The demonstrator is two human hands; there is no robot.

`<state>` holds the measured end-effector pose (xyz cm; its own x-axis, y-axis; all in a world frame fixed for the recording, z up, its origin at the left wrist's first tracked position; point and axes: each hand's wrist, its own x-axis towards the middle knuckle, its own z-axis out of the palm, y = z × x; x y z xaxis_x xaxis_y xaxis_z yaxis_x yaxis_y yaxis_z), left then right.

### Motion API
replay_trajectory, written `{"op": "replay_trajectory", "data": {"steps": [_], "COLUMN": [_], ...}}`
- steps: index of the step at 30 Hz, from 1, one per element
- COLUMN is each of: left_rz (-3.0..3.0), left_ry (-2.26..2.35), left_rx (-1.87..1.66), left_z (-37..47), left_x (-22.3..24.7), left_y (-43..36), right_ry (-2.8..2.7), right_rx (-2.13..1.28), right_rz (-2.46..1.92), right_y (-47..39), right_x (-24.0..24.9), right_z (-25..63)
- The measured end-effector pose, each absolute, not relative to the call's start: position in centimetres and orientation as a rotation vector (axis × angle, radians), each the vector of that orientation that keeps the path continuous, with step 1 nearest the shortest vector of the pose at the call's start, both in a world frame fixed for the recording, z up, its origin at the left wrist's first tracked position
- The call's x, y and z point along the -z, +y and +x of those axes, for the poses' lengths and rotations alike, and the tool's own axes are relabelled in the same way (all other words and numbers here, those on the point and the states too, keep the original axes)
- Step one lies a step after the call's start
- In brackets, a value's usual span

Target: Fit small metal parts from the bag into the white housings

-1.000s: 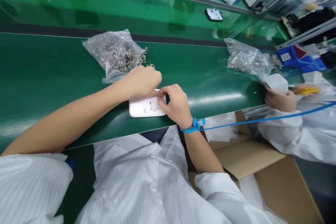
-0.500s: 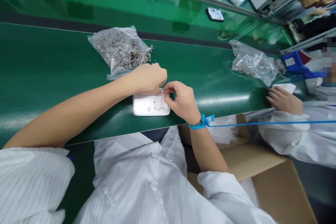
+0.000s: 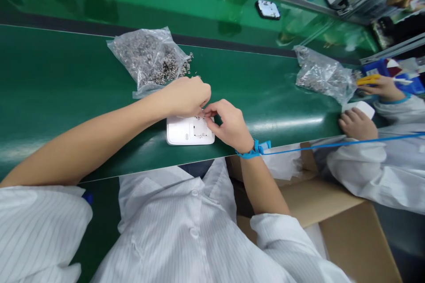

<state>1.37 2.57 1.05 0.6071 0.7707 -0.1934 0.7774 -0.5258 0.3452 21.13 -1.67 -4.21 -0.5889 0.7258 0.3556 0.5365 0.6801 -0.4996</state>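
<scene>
Grip: left hand [image 3: 186, 96] and right hand [image 3: 229, 124] pinch fingertips together on something too small to identify, at the far edge of the flat white plastic housing [image 3: 189, 131].
Housing: lying on the green belt [image 3: 49, 97], near edge.
Beyond: clear plastic bag of small metal parts [image 3: 149, 57], just behind the left hand.
Wrist: blue strap [image 3: 254, 150] on the right.

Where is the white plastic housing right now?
In the head view, the white plastic housing lies on the green belt near its front edge, under the left hand and right hand, below the bag of metal parts.

A white housing [image 3: 186, 132] lies on the belt [image 3: 66, 97]; a bag of parts [image 3: 149, 59] behind it; another bag [image 3: 322, 75] far right; a carton [image 3: 332, 212] below.
</scene>
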Motion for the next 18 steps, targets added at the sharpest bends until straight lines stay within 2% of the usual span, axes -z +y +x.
{"op": "replay_trajectory", "data": {"steps": [10,18], "left_rz": [2.353,2.360], "left_ry": [1.286,1.392], "left_rx": [-0.014,0.095], "left_z": [1.5,2.3], "left_x": [-0.3,-1.0], "left_y": [2.8,1.9], "right_ry": [-1.889,-1.924], "right_rx": [-0.827,-0.424], "right_rz": [-1.097,-1.135], "right_y": [-3.5,-6.1], "right_x": [5.3,5.6], "right_z": [21.4,20.6]}}
